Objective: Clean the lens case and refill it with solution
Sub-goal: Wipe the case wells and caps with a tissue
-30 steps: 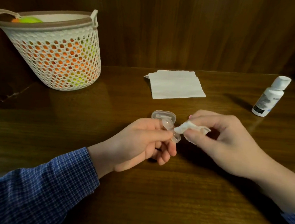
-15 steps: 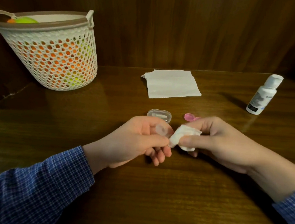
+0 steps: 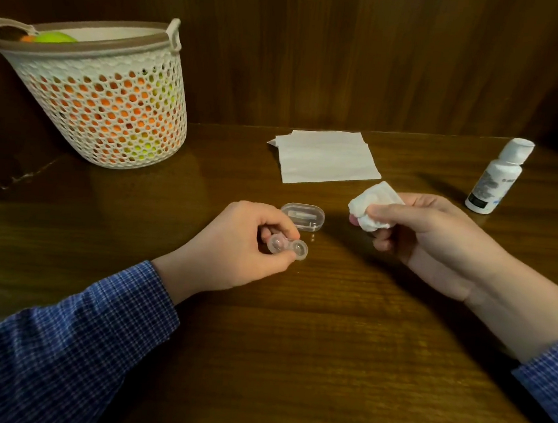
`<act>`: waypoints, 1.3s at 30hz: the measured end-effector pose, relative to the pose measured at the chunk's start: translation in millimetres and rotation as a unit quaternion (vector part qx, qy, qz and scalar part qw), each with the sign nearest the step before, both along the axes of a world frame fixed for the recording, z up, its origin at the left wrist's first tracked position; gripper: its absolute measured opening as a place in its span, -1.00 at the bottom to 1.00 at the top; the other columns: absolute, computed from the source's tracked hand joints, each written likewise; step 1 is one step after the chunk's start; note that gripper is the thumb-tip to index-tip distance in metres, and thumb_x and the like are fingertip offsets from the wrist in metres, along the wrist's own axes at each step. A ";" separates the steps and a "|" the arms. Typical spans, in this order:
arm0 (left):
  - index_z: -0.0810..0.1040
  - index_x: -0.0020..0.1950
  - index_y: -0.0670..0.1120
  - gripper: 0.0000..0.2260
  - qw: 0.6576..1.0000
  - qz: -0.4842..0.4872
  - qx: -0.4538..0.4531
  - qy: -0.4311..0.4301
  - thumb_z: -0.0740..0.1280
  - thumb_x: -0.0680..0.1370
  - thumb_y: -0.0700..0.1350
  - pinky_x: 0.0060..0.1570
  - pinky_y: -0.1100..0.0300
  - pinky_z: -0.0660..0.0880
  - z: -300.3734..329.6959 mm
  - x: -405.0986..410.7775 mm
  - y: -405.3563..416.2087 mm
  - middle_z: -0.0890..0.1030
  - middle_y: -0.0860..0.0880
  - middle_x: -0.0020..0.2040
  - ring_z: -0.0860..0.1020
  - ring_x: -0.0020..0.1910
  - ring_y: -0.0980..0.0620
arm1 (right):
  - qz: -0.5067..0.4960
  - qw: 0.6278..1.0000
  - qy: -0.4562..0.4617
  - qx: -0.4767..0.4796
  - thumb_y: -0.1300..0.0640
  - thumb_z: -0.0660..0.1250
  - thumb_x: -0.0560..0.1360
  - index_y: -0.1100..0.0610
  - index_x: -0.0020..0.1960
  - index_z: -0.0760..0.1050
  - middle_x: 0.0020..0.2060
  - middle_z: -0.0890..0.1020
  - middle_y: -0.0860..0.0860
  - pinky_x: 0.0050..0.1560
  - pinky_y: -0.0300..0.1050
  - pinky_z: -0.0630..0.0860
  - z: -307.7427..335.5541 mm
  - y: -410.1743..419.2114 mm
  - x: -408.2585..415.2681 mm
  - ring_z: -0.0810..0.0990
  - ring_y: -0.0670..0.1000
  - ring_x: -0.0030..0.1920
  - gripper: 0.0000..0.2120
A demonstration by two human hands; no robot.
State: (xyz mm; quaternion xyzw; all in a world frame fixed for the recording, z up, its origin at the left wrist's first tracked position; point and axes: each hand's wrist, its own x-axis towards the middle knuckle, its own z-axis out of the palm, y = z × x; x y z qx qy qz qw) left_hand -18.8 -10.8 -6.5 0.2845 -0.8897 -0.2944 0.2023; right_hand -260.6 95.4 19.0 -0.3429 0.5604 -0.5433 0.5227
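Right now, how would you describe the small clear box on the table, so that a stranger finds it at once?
Start at the folded white tissue lying flat on the wooden table, and come toward the person. The small clear box lies there, just beyond the left hand. It is one oblong lidded box, unlike the two-cup lens case that the hand holds.
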 end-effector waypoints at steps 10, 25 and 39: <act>0.61 0.28 0.06 -0.67 0.996 0.041 -0.078 -0.020 0.50 0.52 -0.10 -0.11 0.34 0.43 3.4 -0.6 2.1 0.61 0.19 -0.02 0.54 -0.03 0.17 | -0.175 0.985 0.006 0.012 0.18 0.45 0.50 0.18 0.21 0.55 -0.06 0.63 0.07 -0.36 -0.20 0.53 4.1 -11.8 -31.5 0.58 -0.01 -0.12 -0.70; 0.52 0.28 0.12 -0.68 0.973 0.099 -0.204 0.048 0.43 0.53 0.05 0.03 0.39 0.38 -2.5 -71.8 51.5 0.45 0.27 0.02 0.39 0.06 0.24 | -0.065 0.959 0.268 0.060 0.11 0.28 0.55 0.07 0.06 0.62 0.04 0.72 0.10 -0.13 -0.08 0.50 -8.8 -19.8 -43.0 0.63 0.05 -0.03 -0.83; 0.56 0.23 0.13 -0.63 0.971 0.127 -0.203 -0.013 0.39 0.51 0.27 -0.11 0.34 0.39 -11.3 -73.7 46.0 0.54 0.24 -0.12 0.43 0.00 0.19 | -0.002 0.943 0.329 0.044 0.07 0.33 0.58 -0.08 -0.17 0.52 -0.22 0.72 -0.04 -0.18 -0.16 0.49 -7.7 -14.4 -35.9 0.66 -0.04 -0.10 -0.85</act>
